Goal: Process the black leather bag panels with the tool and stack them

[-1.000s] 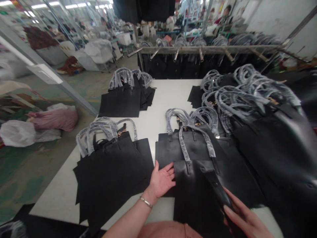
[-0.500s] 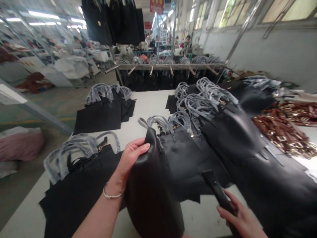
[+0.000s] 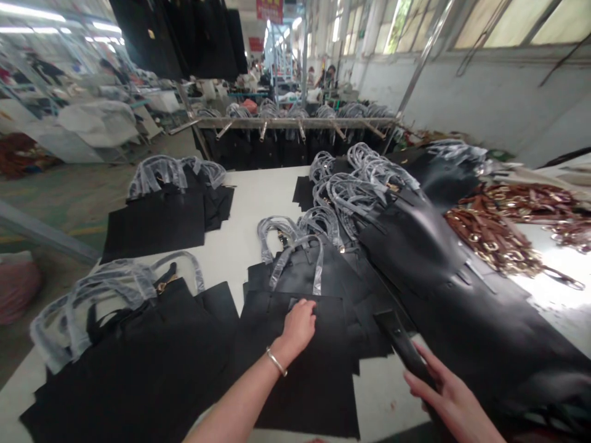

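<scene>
A black tote bag (image 3: pixel 323 363) lies flat on the white table, its plastic-wrapped handles (image 3: pixel 318 271) pointing away from me. My left hand (image 3: pixel 300 323), with a bracelet at the wrist, rests at the middle of the bag's top edge. Its fingers are curled at a small dark tab there, and the fingertips are partly hidden. At the lower right my right hand (image 3: pixel 438 384) is closed round a black strap (image 3: pixel 401 338) with a broad flat end and a small stud. The strap is held above the table, apart from the tote.
Stacks of black bags lie left (image 3: pixel 133 363), far left (image 3: pixel 157 224) and right (image 3: pixel 415 240). Brown straps with gold buckles (image 3: pixel 494 240) are heaped at the right. A metal rack (image 3: pixel 295 123) stands behind the table, and more bags hang (image 3: pixel 180 37) overhead.
The tote, which my left hand held up and bent by its top corner, now lies flat. My left hand has moved right and down to its top edge. My right hand still holds the strap.
</scene>
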A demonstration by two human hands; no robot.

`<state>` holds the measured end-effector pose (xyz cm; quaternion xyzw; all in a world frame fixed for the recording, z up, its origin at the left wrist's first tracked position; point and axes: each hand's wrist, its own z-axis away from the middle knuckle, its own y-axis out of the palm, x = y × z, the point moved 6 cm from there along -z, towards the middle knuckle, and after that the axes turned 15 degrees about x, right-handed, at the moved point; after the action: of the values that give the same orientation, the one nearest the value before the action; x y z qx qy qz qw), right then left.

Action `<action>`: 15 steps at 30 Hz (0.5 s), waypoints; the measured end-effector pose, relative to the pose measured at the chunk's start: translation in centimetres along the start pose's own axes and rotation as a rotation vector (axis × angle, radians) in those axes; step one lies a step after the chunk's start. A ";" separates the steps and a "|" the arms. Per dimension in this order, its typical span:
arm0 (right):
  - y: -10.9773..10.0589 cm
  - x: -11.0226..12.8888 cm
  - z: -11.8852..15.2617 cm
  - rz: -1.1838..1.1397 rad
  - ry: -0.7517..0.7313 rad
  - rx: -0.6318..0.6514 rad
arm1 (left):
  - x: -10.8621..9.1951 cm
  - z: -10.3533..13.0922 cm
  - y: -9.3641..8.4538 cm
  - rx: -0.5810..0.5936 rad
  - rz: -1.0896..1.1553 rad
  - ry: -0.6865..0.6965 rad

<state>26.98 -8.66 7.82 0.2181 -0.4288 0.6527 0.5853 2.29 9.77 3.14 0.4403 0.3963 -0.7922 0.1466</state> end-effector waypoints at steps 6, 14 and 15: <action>5.1 1.1 -2.3 0.069 0.016 0.176 | 4.0 2.4 -0.1 -0.233 -0.354 -0.027; 11.2 3.2 -5.9 0.085 0.047 0.472 | 6.4 2.4 -1.0 -0.334 -0.343 -0.067; 11.5 3.3 -6.3 0.077 0.059 0.480 | 6.6 2.3 -1.0 -0.316 -0.335 -0.050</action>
<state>16.69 -1.02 3.55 0.3151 -0.2521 0.7639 0.5036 -3.42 9.43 -0.98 0.3201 0.5791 -0.7444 0.0899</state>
